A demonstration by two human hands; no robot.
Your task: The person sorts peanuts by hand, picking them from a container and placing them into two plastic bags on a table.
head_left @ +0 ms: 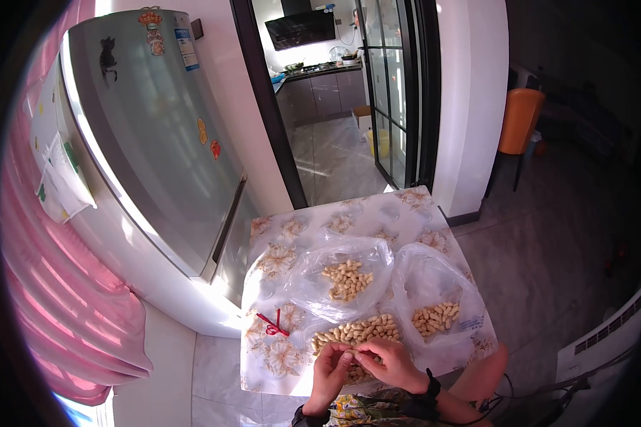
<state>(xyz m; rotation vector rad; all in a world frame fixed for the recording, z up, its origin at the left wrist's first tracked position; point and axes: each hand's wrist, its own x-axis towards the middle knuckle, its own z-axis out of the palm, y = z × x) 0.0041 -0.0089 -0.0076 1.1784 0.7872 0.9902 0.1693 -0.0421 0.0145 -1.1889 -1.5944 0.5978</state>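
Observation:
Close together at the table's near edge, my left hand [327, 366] and my right hand [390, 363] meet with fingertips pinched. Both are closed on a small peanut [354, 351], mostly hidden by the fingers. Just beyond and partly under them lies a broad pile of unshelled peanuts [360, 330]; my hands cover part of it. Farther back, a clear plastic bag [305, 276] lies spread with more peanuts [349, 279] in it. A second plastic bag [424, 274] to the right holds another heap of peanuts [436, 318].
Red scissors [273, 324] lie on the left of the flower-patterned tablecloth [281, 356]. A tall refrigerator [157, 135] stands at left, beside a pink curtain [64, 285]. Behind the table, a glass door [392, 92] opens to a kitchen. An orange chair [521, 121] stands at right.

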